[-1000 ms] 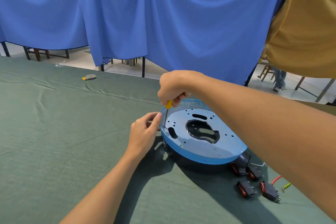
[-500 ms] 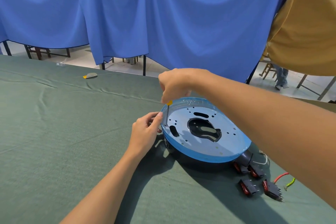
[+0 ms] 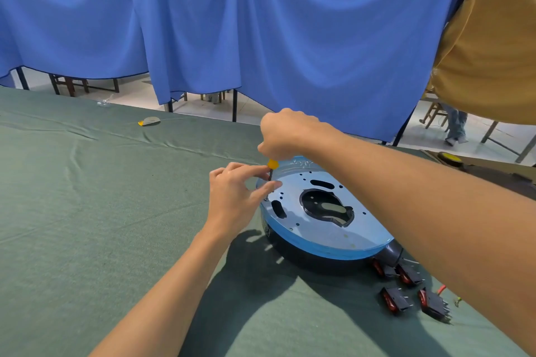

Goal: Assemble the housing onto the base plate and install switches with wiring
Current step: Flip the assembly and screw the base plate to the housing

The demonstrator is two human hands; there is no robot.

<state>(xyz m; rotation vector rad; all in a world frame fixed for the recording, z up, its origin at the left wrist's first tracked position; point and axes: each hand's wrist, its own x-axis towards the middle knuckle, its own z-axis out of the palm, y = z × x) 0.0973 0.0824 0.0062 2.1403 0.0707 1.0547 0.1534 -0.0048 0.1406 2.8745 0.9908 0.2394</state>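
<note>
1. Our right hand (image 3: 287, 132) has its grip clamped on the screwdriver (image 3: 272, 165).
2. Our left hand (image 3: 235, 197) pinches its shaft at the base plate (image 3: 319, 229), nine o'clock edge.
3. The switches (image 3: 397, 300) lie at five o'clock on the tabletop (image 3: 87, 211).

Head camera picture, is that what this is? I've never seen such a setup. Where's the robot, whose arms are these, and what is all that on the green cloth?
There is no robot here: a person works with bare hands, and a camera worn on their head looks down at them. The right hand grips a yellow-handled screwdriver, tip down at the edge of a round blue-tinted base plate, which sits on a dark housing. The left hand pinches the screwdriver's shaft to steady it. Four black switches with red rockers lie on the green cloth nearby.
</note>
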